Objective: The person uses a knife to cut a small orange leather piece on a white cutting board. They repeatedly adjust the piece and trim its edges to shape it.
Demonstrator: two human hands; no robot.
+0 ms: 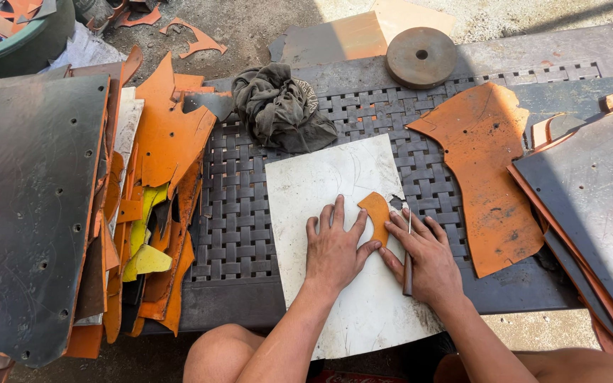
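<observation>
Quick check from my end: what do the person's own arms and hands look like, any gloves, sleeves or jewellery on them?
Both are bare. The left hand and right hand wear no gloves, and no rings, watch or wristband show. Both forearms are uncovered all the way to the bottom edge of the view, so no sleeve is visible. No tape, bandage or marking shows on either one.

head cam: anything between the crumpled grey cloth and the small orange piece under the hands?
Only bare white sheet in the head view. Nothing lies on it between the grey cloth and the small orange piece.
</observation>
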